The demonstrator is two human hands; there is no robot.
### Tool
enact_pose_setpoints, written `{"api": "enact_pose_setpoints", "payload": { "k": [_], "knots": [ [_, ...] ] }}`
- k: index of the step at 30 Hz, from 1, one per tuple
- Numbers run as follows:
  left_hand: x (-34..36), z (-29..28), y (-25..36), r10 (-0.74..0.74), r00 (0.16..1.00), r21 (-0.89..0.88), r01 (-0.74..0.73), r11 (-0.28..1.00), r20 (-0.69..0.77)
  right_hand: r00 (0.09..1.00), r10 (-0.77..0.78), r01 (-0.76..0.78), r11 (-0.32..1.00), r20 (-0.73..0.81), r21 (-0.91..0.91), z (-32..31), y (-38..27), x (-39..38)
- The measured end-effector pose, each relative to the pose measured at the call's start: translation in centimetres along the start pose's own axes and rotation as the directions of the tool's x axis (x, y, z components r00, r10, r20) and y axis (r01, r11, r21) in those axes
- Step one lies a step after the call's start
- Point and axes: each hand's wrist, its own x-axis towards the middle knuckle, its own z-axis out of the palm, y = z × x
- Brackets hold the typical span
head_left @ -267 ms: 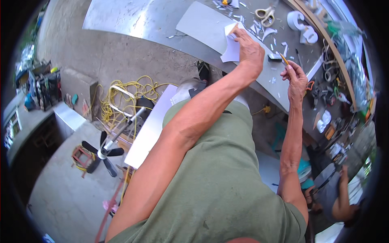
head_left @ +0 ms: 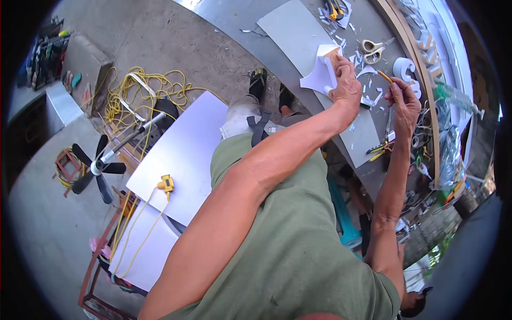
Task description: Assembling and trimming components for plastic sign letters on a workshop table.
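Note:
My left hand (head_left: 348, 88) is closed on a white curved cut-out piece (head_left: 319, 78), gripping it by its far right part. A tan patch (head_left: 333, 55) shows beside the fingertips; whether it belongs to the piece, I cannot tell. Under them lies a long grey sheet (head_left: 292, 33) on the metal-topped table (head_left: 234, 21). To the right, my right hand (head_left: 404, 104) pinches a yellow pencil (head_left: 385, 76), its tip pointing up and left toward the scraps. Scissors (head_left: 372, 52) with cream handles rest just beyond the hands.
A yellow box cutter (head_left: 335, 10) and white scraps lie at the far side. Near a wooden strip (head_left: 413, 53) stands a white curved shape (head_left: 407, 73). Pliers (head_left: 380, 150) lie right. Leftward are white panels (head_left: 176, 144), yellow cord (head_left: 130, 98) and a fan (head_left: 97, 166).
The view has shifted, bringing more of the white panels into sight. My left hand still grips the white piece, now tilted and raised differently. The pencil stays in my right hand.

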Motion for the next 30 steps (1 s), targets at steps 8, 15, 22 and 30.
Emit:
{"api": "enact_pose_setpoints", "payload": {
  "k": [8, 15, 22, 30],
  "knots": [
    [0.2, -1.6, 0.2, -0.098, 0.986, -0.067, 0.108, 0.992, 0.133, 0.612, -0.254, 0.694, 0.627, 0.749, -0.354, 7.6, -8.4, 7.7],
    [1.2, -0.7, 3.2, -0.103, 0.993, -0.187, 0.112, 0.976, 0.053, 0.217, 0.062, 0.952, 0.205, 0.974, -0.226, 14.4, -6.6, 8.5],
    [2.5, 0.5, 5.3, -0.032, 0.999, -0.237, 0.033, 0.971, 0.005, 0.118, 0.237, 0.984, 0.100, 0.964, -0.145, 16.3, -5.0, 7.8],
    [1.9, 0.3, 5.7, -0.126, 0.992, -0.368, 0.120, 0.922, 0.008, 0.095, 0.258, 0.984, 0.121, 0.961, -0.130, 16.8, -3.5, 8.0]
  ]
}}
